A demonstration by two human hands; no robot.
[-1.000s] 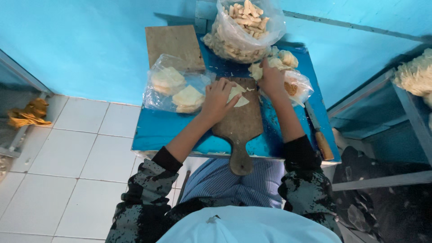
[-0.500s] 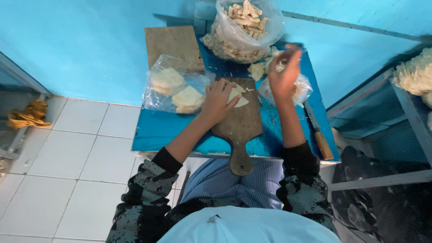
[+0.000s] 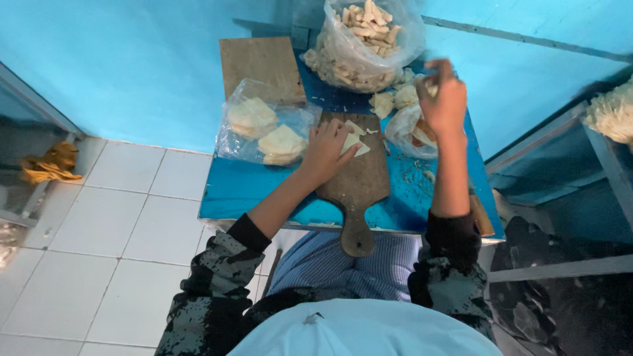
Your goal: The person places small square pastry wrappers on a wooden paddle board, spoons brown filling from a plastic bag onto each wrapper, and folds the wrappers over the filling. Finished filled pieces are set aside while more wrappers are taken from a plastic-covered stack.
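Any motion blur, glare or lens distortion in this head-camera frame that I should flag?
Head view: the raised right hand is smeared by motion blur, while the left hand on the wooden cutting board is sharp; soft glare shows on the clear plastic bag; the wide lens bows the floor tiles; light is dim and bluish.

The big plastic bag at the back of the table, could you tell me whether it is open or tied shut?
Open: the big plastic bag has its mouth spread wide, with pale cut pieces heaped in plain view.
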